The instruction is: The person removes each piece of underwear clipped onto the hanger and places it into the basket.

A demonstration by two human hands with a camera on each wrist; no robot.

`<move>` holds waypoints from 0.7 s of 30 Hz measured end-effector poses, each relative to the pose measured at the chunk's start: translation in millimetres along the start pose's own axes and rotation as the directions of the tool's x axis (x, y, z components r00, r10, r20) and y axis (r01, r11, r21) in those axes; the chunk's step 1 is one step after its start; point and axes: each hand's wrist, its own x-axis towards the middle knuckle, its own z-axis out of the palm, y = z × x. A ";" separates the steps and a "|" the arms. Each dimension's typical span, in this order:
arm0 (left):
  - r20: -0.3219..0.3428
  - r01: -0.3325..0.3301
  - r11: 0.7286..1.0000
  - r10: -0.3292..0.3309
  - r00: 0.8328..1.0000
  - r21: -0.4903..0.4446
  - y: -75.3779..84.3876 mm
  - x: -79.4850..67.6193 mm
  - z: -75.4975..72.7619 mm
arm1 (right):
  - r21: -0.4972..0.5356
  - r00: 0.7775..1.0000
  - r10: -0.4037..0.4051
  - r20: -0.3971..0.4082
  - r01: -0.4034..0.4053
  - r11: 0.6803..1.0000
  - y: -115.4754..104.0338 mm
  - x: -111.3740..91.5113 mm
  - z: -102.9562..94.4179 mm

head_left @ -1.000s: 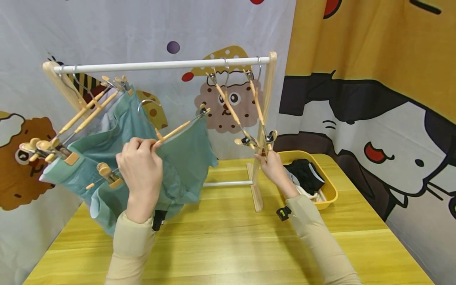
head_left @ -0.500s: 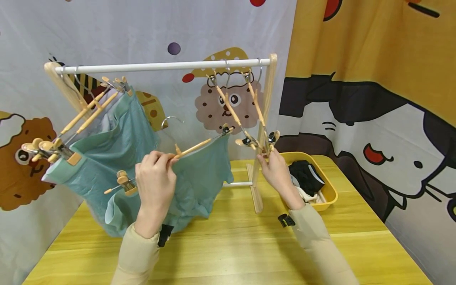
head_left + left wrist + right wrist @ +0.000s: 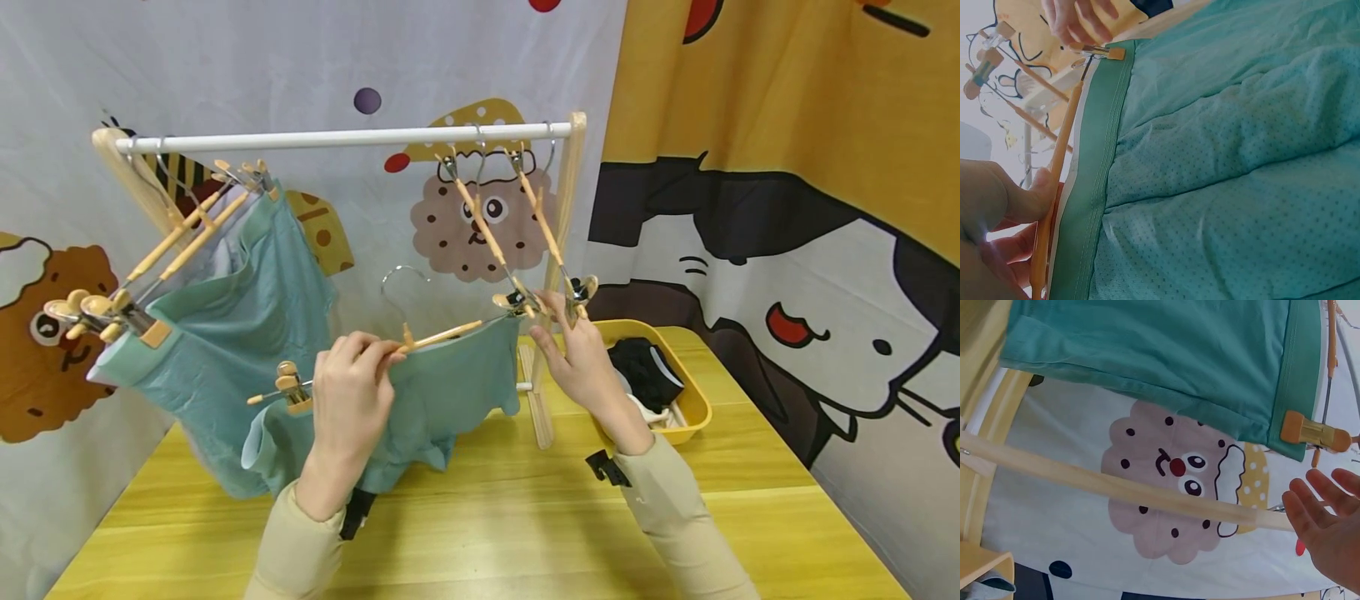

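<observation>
My left hand [image 3: 352, 408] pinches the wooden bar of a clip hanger [image 3: 448, 334], held in front of the rack. Teal shorts [image 3: 457, 375] hang from its clips by the waistband, and its metal hook points up, off the rail. In the left wrist view the thumb and fingers hold the hanger bar [image 3: 1063, 147] along the waistband [image 3: 1094, 137]. My right hand [image 3: 588, 367] is near the held hanger's far clip and the lower clips of two bare hangers. In the right wrist view its fingers [image 3: 1310, 503] are extended just below the clip [image 3: 1313, 431], gripping nothing visible.
A small rack with a white rail [image 3: 337, 139] stands on the wooden table [image 3: 487, 533]. Two clip hangers with garments, the front one teal [image 3: 277, 258], hang at its left. Bare hangers [image 3: 480, 221] hang at its right. A yellow basket [image 3: 703, 408] holds dark and light clothes.
My left hand has carried the hanger and shorts rightward and slightly down, toward the right hand. The right hand, earlier at the bare hangers' lower clips, has shifted slightly and its fingers are now extended.
</observation>
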 end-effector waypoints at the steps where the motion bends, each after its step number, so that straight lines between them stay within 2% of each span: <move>1: 0.003 -0.007 1.000 0.007 1.000 -0.006 1.0 -0.6 -0.1 | -0.002 1.000 -0.015 -0.006 0.015 1.000 -0.7 0.3 0.1; 10: 0.032 -0.026 0.999 0.026 0.999 -0.028 5.3 -3.3 -0.2 | -0.012 0.990 -0.124 -0.065 0.124 0.992 0.8 -0.4 3.2; 21: 0.058 -0.028 0.998 0.031 0.998 -0.049 5.2 -5.3 -0.6 | 0.041 0.984 -0.126 -0.126 0.132 0.990 1.5 0.9 2.9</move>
